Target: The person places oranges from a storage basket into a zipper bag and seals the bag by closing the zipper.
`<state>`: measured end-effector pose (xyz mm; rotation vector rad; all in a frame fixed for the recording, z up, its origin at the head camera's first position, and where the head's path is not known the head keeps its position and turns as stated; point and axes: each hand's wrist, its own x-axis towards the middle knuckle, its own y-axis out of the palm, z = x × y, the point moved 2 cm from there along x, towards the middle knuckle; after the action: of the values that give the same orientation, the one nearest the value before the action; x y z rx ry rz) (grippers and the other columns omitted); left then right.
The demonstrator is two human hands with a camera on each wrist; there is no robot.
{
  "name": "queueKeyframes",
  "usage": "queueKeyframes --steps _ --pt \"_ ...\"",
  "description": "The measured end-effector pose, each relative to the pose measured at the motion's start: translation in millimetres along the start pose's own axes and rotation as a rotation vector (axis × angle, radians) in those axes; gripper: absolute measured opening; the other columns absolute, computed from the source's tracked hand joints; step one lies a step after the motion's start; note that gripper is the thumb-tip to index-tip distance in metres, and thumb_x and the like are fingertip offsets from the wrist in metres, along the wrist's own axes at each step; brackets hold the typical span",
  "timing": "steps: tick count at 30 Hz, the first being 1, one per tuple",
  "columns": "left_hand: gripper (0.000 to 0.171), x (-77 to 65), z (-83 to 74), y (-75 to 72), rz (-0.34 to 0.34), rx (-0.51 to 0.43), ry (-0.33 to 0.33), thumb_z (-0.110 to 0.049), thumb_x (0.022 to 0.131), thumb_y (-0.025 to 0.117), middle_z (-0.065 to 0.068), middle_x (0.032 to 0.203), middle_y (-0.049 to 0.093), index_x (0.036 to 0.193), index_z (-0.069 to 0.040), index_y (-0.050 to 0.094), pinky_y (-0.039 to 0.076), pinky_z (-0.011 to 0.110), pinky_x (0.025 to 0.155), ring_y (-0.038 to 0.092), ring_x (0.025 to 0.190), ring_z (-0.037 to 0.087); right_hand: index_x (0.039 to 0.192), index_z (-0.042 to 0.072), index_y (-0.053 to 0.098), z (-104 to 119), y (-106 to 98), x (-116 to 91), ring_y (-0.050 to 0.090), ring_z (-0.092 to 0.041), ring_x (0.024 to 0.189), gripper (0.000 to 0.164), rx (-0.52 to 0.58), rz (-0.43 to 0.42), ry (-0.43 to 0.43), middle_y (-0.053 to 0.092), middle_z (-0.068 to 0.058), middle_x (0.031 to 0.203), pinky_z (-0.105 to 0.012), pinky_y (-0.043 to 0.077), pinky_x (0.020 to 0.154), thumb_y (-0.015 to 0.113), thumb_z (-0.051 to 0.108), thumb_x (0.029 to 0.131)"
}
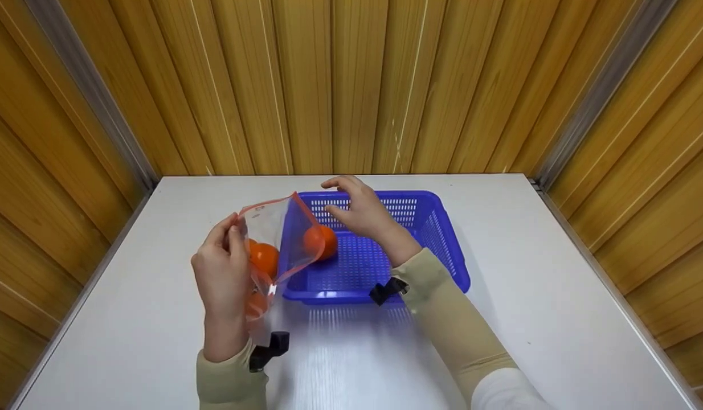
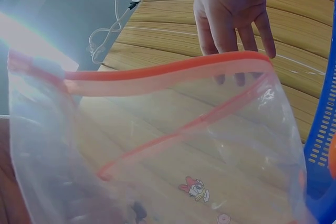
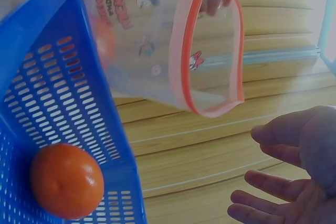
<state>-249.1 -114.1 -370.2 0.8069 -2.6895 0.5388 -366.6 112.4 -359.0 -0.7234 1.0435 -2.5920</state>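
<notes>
A: Here we are, the blue basket (image 1: pixel 340 296) sitting near the far edge of the white worktop (image 1: pixel 556 330), and we have a lone orange fruit (image 3: pixel 66 181) inside, at the basket's left end.

B: And we see the clear bag (image 1: pixel 266 221) by that end, towards the worktop's left edge, with bagged fruits (image 1: pixel 264 259) showing orange through it. How do our hands look?

A: The left hand (image 1: pixel 223 267) pinches the bag's red rim, thumb against fingers. The right hand (image 1: pixel 360 208) hovers above the basket, fingers spread apart, nothing in them.

B: So where might we come unstuck?

A: That one-sided pinch, we reckon! If the thin film slips, the mouth could sag and spill fruit towards the worktop's left edge.

B: And the mouth's far corner has no fingers on it; it could fold inward, we'd say, and block the way in.

A: The bag also overlaps the basket's left rim in the head view; a snag there could tug it loose. Whether its bottom rests on the worktop, we can't tell.
</notes>
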Motion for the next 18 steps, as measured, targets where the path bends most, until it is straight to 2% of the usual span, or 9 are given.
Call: queueKeyframes --steps 4,12,15,18 --pt "0.032 0.0 -0.7 0.0 0.007 -0.006 -0.01 -0.009 0.105 0.056 0.02 0.128 0.072 0.133 0.002 0.066 0.058 0.041 0.095 0.07 0.12 0.034 0.134 0.008 0.063 -11 1 6 0.059 -0.036 0.131 0.04 0.003 0.042 0.069 0.06 -0.015 0.143 -0.049 0.048 0.115 0.071 0.013 0.096" --pt "0.033 0.1 -0.9 0.6 0.024 -0.009 -0.052 -0.012 0.106 0.056 0.017 0.131 0.072 0.135 0.0 0.066 0.058 0.04 0.098 0.069 0.123 0.032 0.138 0.009 0.061 -29 3 17 0.058 -0.036 0.134 0.043 0.012 0.162 0.144 0.061 -0.014 0.145 -0.048 0.047 0.117 0.071 0.014 0.096" --pt "0.033 -0.3 0.0 0.5 0.022 -0.008 -0.044 -0.011 0.106 0.056 0.018 0.13 0.072 0.135 0.0 0.066 0.057 0.04 0.097 0.07 0.122 0.033 0.139 0.007 0.06 -35 7 21 0.056 -0.039 0.135 0.046 0.028 0.206 0.165 0.06 -0.016 0.145 -0.051 0.046 0.117 0.071 0.013 0.095" --pt "0.032 -0.1 1.8 1.1 0.001 0.008 -0.009 -0.01 0.105 0.057 0.02 0.127 0.073 0.132 0.003 0.067 0.058 0.041 0.095 0.072 0.117 0.034 0.138 0.006 0.059 -41 11 25 0.056 -0.04 0.135 0.047 0.014 0.244 0.162 0.061 -0.018 0.143 -0.051 0.046 0.117 0.072 0.012 0.093"
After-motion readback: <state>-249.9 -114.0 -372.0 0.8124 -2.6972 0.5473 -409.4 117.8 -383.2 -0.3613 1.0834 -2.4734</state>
